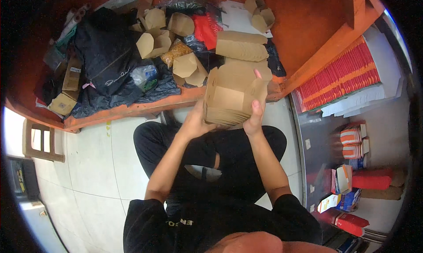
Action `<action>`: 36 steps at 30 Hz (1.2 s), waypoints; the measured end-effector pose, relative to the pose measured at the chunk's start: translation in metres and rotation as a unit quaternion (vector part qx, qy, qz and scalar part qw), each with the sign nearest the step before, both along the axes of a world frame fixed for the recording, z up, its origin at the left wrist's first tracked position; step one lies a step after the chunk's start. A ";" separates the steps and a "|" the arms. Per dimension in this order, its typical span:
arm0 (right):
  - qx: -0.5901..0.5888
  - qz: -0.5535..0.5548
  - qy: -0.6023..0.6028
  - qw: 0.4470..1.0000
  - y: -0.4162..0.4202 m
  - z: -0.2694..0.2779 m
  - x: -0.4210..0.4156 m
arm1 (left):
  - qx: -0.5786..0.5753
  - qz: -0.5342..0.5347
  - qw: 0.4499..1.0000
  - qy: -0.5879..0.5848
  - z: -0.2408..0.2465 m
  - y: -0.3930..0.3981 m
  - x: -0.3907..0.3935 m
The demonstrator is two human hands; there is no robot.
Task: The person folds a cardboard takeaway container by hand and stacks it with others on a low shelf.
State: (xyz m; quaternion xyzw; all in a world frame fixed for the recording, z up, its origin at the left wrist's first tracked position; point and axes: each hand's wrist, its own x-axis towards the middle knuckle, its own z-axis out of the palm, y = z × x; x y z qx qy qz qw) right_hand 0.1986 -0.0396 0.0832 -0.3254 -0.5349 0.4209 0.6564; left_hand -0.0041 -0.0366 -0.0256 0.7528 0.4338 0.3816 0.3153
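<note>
Both my hands hold a nested stack of brown kraft paper food boxes (228, 96) above my lap, the open top box showing its inside. My left hand (196, 121) grips the left side and lower edge of the stack. On the right side rests my right hand (256, 116), thumb in front and a fingertip showing at the upper edge. Just beyond lies another nested pile of kraft boxes (243, 46) on the orange bench. Loose open kraft boxes (153, 43) stand farther left, by a clear bag of yellowish-brown pieces (176, 53).
A black bag (102, 48) and a red plastic bag (206, 30) lie on the orange bench (132, 111). To the right, a metal-edged shelf (307, 130) bears a long row of red folded cartons (343, 76) and striped paper boxes (352, 142). A brown stool (54, 157) stands left.
</note>
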 end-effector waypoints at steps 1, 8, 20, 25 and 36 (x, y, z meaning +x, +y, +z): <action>-0.006 0.010 0.014 1.000 0.002 -0.002 -0.001 | -0.008 0.013 1.000 0.024 0.012 -0.003 -0.005; -0.038 0.089 0.072 0.993 -0.006 -0.001 -0.019 | -0.074 0.020 0.989 0.128 0.068 -0.030 -0.044; -0.034 0.151 -0.009 0.988 0.016 -0.017 -0.018 | 0.027 0.063 0.918 -0.390 0.088 -0.015 0.023; -0.051 0.144 -0.025 0.988 0.011 -0.017 -0.020 | -0.008 0.083 0.904 -0.420 0.063 -0.022 0.020; -0.328 0.007 0.265 0.907 0.146 -0.065 0.047 | -0.014 0.109 0.941 -0.319 0.038 -0.026 0.002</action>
